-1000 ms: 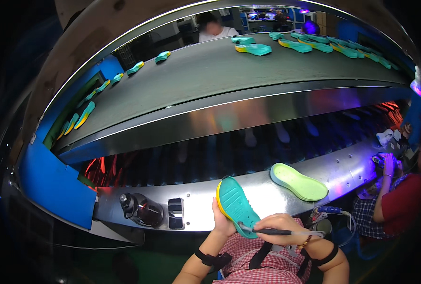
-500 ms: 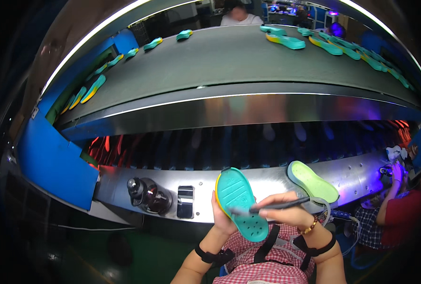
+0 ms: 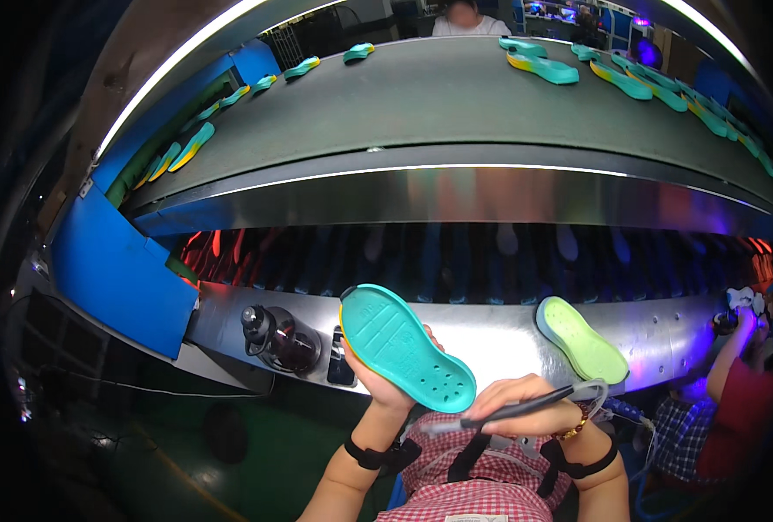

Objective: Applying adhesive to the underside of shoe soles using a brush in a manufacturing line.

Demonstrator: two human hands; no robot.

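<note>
My left hand (image 3: 378, 379) grips a teal shoe sole (image 3: 404, 348) with a yellow edge, tilted over the near edge of the metal ledge. Its inner face is up, with ridges at the upper end and small holes at the lower end. In my right hand (image 3: 525, 405) is a brush (image 3: 518, 411) with a dark handle and a clear tube curving from its back end. The pale, blurred brush tip is just below the sole's lower end, apart from it. To the right, a yellow-green sole (image 3: 585, 341) lies on the ledge.
A dark bottle (image 3: 282, 339) and a phone (image 3: 341, 358) rest on the metal ledge (image 3: 499, 348) at left. Beyond it, a conveyor belt (image 3: 386, 109) carries several teal soles. A co-worker's arm (image 3: 726, 361) is at far right; another person (image 3: 469, 22) sits beyond the belt.
The teal sole has moved left and slightly up, tilting more. The brush, formerly over the sole's face, is now down below its lower end. The whole view has shifted slightly.
</note>
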